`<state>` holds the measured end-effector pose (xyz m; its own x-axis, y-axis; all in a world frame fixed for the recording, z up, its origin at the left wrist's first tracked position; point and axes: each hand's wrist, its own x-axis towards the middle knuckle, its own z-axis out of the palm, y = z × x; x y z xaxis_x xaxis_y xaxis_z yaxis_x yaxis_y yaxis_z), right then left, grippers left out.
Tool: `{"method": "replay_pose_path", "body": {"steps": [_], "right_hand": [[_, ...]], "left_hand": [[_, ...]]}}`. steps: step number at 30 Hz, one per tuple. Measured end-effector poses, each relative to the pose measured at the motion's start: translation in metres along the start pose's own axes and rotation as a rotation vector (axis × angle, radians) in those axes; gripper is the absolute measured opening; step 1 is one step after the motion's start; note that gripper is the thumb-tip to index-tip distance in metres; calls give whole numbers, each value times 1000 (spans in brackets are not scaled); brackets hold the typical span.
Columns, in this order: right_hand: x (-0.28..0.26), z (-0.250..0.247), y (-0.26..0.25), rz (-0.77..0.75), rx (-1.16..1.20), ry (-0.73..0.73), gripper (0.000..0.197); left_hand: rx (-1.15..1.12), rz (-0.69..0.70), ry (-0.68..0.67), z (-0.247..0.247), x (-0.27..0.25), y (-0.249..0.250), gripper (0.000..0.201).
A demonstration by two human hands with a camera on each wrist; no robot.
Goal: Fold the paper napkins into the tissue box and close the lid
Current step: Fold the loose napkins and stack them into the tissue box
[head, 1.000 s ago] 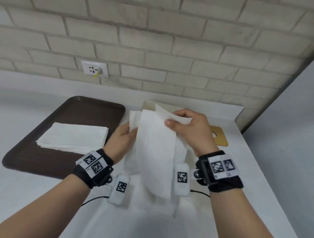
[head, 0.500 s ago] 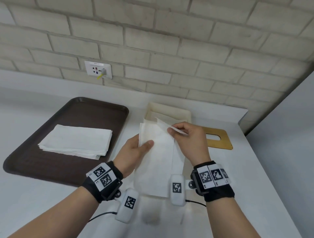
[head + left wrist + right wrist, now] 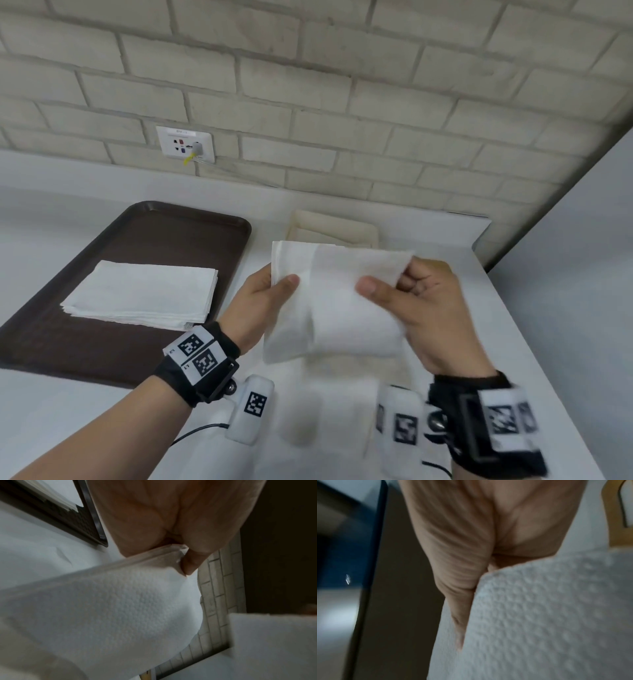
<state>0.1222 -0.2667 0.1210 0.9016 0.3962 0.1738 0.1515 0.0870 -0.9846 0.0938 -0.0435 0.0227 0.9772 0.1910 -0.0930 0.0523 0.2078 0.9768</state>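
Pale brick [image 3: 342,85] is filling the background, with a wall socket [image 3: 185,144] set low in it; below it a white counter [image 3: 513,325] is stretching toward the viewer, ending at a grey surface on the right. On the counter's left side a dark brown tray [image 3: 102,342] is lying flat, and a stack of white napkins [image 3: 140,294] is resting on it, well apart from the hands. Behind the hands, near the wall, the cream tissue box [image 3: 334,224] is standing with its top open; only its far rim is being shown, the rest being hidden by the paper. Above the counter a folded white napkin [image 3: 342,301] is being held up between the two hands; its embossed surface is seen closely in both wrist views [image 3: 128,601] [image 3: 547,615]. The napkin's left edge is being pinched by the left hand [image 3: 260,301], thumb on the near face and fingers behind; the same pinch is shown in the left wrist view [image 3: 171,520]. The upper right corner is being gripped by the right hand [image 3: 421,308], thumb in front and fingers curled behind; it is blurred. In the right wrist view a piece of the wooden lid [image 3: 614,513] is lying on the counter beyond the right hand [image 3: 479,534]; its opening is only partly shown.
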Motion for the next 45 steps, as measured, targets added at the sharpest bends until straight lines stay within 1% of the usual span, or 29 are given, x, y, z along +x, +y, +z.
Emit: {"method": "replay_pose_path", "body": {"steps": [3,6,7,9,10,11,13,14,15,17,18,19,21,22,24,26,27,29,30,31,32,33,34,35,36,38,39,42,45], "right_hand": [[16,18,32,34,-177,76,25],[25,26,54,-7,-302,147,21],[26,27,59,-22,-324,173,22],[27,30,66,-36,-358,218,24],[27,33,67,-34,-370,233,24],[27,35,69,-34,-374,246,25],[26,38,71,-40,-370,283,28],[25,39,72,-30,-369,297,33],[22,40,74,-7,-366,290,42],[15,39,79,85,-305,187,62],[10,38,82,135,-254,114,66],[5,37,87,171,-216,35,65],[-7,34,96,197,-238,-108,53],[-12,33,101,203,-274,-161,48],[-20,29,107,254,-323,-226,46],[-26,20,109,329,-393,-293,48],[-29,13,108,359,-457,-346,46],[-33,-1,104,390,-591,-454,36],[-33,-6,100,388,-633,-475,33],[-34,-10,96,354,-636,-458,39],[-33,-11,92,290,-597,-394,56],[-32,-10,88,226,-504,-293,72],[-29,-8,84,171,-378,-196,80],[-26,-4,82,118,-265,-122,78],[-22,1,80,76,-194,-61,68],[-18,13,80,17,-168,53,40],[-17,18,81,-6,-181,95,32],[-23,29,92,-23,-218,157,31],[-31,32,107,13,-229,204,33]], "left_hand": [[-14,7,-25,10,-7,6,25],[-88,-6,-27,14,-14,8,29],[-133,-27,-23,15,-16,9,33],[-214,-73,-33,16,-18,9,49],[-224,-72,-51,16,-19,8,55],[-208,-53,-66,16,-20,6,55],[-133,20,-38,17,-20,0,50],[-106,51,-4,16,-19,-2,46],[-102,75,27,16,-18,-3,42],[-146,98,60,18,-17,-1,39],[-170,105,76,19,-16,2,37],[-180,119,94,20,-15,5,33],[-172,150,133,23,-12,9,27],[-162,163,151,24,-10,10,27],[-118,186,170,26,-7,12,30],[-50,195,136,26,-6,15,32],[-16,198,103,25,-6,16,35],[29,202,52,23,-5,18,41],[29,207,35,22,-5,19,43],[21,208,10,21,-5,19,43],[5,202,-21,20,-4,19,42],[-4,189,-58,20,-4,19,41],[-13,175,-95,21,-5,19,39],[-14,165,-125,24,-6,19,36],[-10,164,-142,27,-7,18,33],[15,195,-130,35,-10,15,26],[41,225,-99,39,-12,12,23],[107,287,-6,47,-15,-3,20],[112,261,-11,49,-18,-21,21]]}}
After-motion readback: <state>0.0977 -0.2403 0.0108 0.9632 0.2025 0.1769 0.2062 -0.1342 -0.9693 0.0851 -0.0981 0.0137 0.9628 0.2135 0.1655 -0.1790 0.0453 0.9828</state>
